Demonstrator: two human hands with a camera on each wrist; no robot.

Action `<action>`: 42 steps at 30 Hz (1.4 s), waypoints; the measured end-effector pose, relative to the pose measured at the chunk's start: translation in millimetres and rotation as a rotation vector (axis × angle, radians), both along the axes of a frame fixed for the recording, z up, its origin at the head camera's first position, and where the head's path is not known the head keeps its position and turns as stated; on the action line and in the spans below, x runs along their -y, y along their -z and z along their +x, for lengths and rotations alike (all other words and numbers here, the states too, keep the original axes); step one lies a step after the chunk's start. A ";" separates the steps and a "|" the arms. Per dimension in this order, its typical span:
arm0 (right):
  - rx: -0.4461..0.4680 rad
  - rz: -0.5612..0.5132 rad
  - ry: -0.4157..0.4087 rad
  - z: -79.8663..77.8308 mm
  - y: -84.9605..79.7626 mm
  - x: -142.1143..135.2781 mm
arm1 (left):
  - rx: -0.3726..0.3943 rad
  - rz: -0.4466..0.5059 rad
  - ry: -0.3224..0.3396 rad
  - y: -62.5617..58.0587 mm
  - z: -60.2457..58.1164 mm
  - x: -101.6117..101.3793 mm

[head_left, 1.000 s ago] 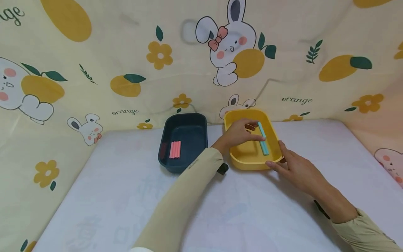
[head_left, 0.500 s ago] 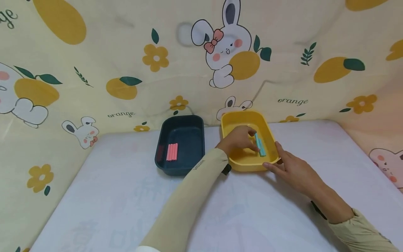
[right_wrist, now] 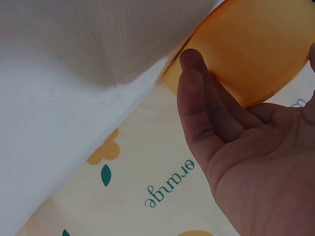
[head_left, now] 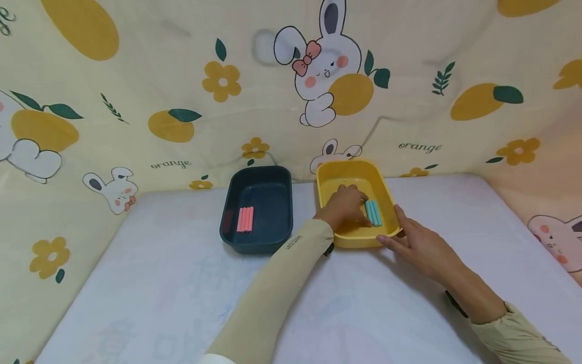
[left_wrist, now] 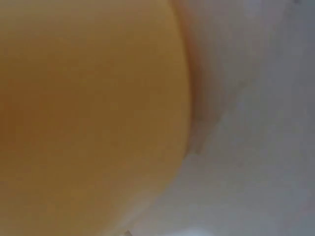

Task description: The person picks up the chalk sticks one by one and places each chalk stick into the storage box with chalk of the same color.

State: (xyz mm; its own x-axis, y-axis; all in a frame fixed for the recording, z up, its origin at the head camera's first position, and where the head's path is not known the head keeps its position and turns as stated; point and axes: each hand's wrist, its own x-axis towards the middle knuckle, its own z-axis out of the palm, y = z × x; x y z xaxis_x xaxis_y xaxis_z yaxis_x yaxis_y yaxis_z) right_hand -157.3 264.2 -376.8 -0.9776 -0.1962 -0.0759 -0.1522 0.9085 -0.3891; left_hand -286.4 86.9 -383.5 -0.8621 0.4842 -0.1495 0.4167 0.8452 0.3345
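Observation:
My left hand [head_left: 346, 206] reaches into the yellow tray [head_left: 364, 242]. Its thumb and a finger pinch the leftmost of several light-blue chalk sticks [head_left: 374, 213], near its two ends. These sticks lie side by side on the tray floor. At the tray's front right corner, my right hand [head_left: 423, 250] holds the wall, thumb at the front and fingers along the right side. The right wrist view shows the fingers of that hand [right_wrist: 246, 142] against the tray's outside. A blurred yellow surface fills much of the left wrist view, and no fingers are visible there.
To the left stands a dark blue tray [head_left: 256, 248] with several pink chalk sticks [head_left: 245, 219] in a row. Both trays are on a white-covered table [head_left: 182, 298]. A patterned cloth [head_left: 254, 111] hangs close behind them.
My left hand has lowered a light-blue chalk stick into the yellow tray and set it left of the others. The right hand has stayed at the corner.

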 end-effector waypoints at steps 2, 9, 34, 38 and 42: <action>-0.001 0.003 -0.002 -0.2 -0.7 1.9 | -0.003 -0.009 -0.016 -0.3 1.2 1.2; -0.004 0.011 -0.008 -0.9 -3.6 5.2 | 0.022 0.003 -0.032 -6.6 3.2 6.0; -0.022 0.000 -0.024 1.2 -4.0 3.2 | 0.022 0.345 0.048 -47.7 31.7 43.3; -0.035 0.012 -0.024 1.3 -3.4 2.9 | 0.003 0.384 0.068 -54.2 50.4 61.5; -0.037 0.039 -0.022 0.2 -3.1 2.9 | 0.032 0.441 0.018 -58.6 70.9 91.0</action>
State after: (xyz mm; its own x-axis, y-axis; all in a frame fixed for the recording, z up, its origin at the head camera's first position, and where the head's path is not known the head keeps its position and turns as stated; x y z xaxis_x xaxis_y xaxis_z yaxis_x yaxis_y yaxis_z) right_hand -157.1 261.3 -373.6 -0.9753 -0.2154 -0.0482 -0.1859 0.9192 -0.3472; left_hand -215.5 -4.1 -324.9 -0.8512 0.5227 0.0481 0.4135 0.6113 0.6748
